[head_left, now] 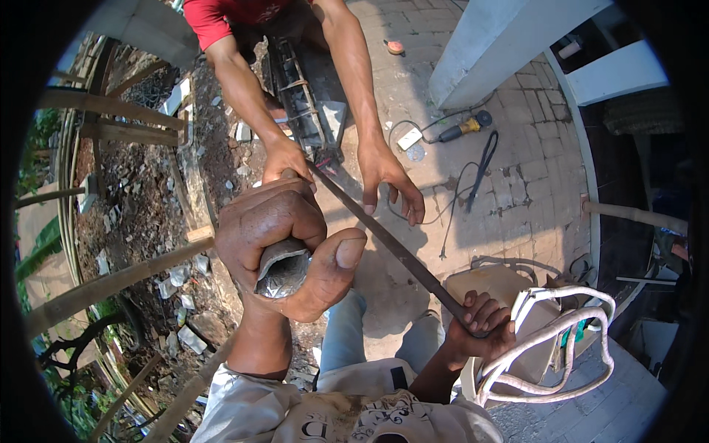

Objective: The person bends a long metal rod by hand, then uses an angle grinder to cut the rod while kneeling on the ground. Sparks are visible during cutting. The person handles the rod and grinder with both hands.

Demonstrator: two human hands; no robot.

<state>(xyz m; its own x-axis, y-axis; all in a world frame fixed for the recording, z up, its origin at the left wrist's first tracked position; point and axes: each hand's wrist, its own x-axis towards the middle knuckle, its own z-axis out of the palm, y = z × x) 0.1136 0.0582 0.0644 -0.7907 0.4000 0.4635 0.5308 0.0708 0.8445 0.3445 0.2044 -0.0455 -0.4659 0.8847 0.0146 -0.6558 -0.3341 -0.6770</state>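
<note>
Two bare hands of the wearer are at work: the left hand (273,229), large at the centre-left of the frame, is closed in a fist around a hollow grey metal tube (285,273), its open end facing the camera and the thumb lying beside the rim. Lower right of centre, the right hand (485,325) grips the lower end of a long dark metal bar (391,245), which slants from there up to the middle of the frame, passing to the right of the fist. At the top, a co-worker in a red shirt (210,22) leans in; one co-worker's hand (286,156) is at the bar's upper end, though the fist partly hides it, so I cannot tell how firmly it grips. The co-worker's other hand (389,184) hangs open, fingers loosely bent, just right of the bar. Between those forearms lies a rusty metal frame (299,96). Upper right of centre, a yellow and black angle grinder (461,130) rests on the paving (517,188), and an orange tape measure (394,47) lies farther up. Thick white cable (607,347) loops at lower right.
</note>
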